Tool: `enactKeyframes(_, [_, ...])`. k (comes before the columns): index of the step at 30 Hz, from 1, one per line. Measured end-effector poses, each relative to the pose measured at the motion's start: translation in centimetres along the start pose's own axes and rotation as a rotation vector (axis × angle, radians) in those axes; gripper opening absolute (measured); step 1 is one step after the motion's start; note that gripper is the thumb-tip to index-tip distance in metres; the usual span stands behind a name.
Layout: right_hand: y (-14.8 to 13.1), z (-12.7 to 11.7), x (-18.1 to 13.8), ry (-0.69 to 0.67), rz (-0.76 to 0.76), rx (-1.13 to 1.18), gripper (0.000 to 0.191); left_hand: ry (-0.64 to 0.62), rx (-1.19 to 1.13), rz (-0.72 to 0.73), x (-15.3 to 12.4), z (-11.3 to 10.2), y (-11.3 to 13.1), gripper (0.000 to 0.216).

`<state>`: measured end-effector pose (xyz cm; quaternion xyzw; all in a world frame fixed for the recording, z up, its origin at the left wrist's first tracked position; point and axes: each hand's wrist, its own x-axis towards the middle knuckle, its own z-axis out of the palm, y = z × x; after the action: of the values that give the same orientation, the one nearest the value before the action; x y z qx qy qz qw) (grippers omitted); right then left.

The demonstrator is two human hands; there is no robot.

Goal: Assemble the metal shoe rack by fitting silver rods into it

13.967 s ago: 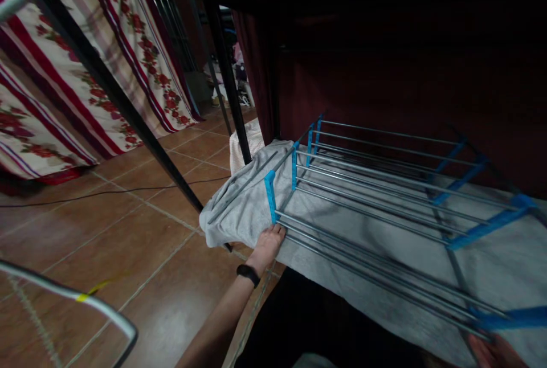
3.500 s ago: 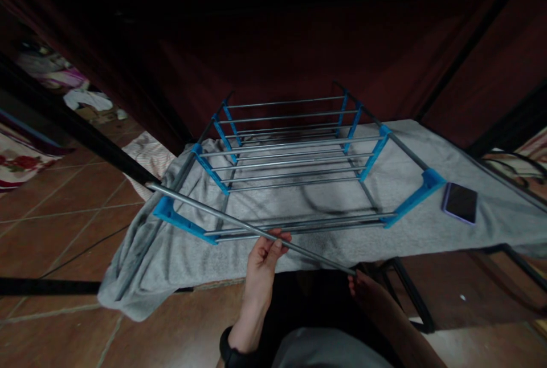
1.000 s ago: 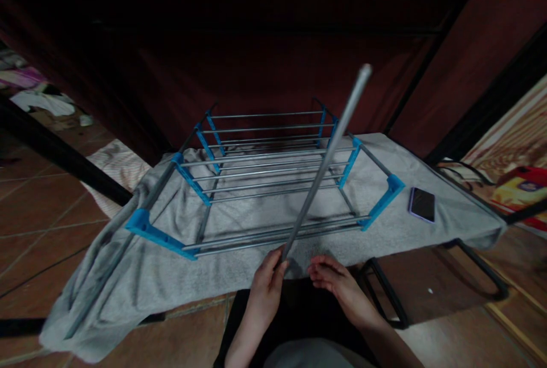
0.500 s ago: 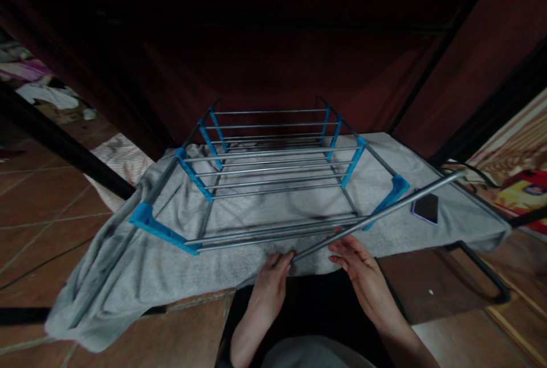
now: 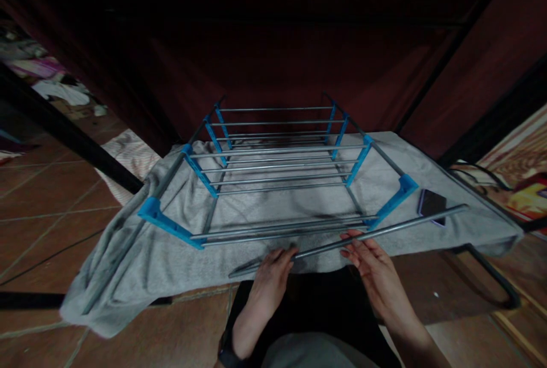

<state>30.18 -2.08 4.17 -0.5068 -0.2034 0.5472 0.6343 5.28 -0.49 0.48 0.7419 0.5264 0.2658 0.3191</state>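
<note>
A loose grey metal rod [image 5: 384, 230] lies nearly level across the front of a metal rack [image 5: 277, 174] with blue plastic side brackets. My left hand [image 5: 271, 277] grips the rod near its left end, fingers curled on it. Further right, my right hand [image 5: 374, 265] touches the rod with its fingertips, fingers pressed against it. The rack rests on a grey cloth [image 5: 141, 254] spread over a low frame.
A dark phone [image 5: 432, 203] lies on the cloth at the right, under the rod's far end. Dark red fabric hangs behind the rack. Black metal bars [image 5: 64, 129] cross at the left, tiled floor [image 5: 51, 208] below. A black curved frame leg [image 5: 491, 277] stands at the right.
The rod, upright a second ago, has swung down to the right and now lies almost level in front of the rack. My right hand has come onto it.
</note>
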Motion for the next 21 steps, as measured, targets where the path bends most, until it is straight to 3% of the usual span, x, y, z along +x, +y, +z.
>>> enactKeyframes(21, [-1.4, -2.6, 1.9, 0.104, -0.032, 0.053, 0.023, 0.199, -0.099, -0.096, 0.2, -3.8, -4.1, 0.014])
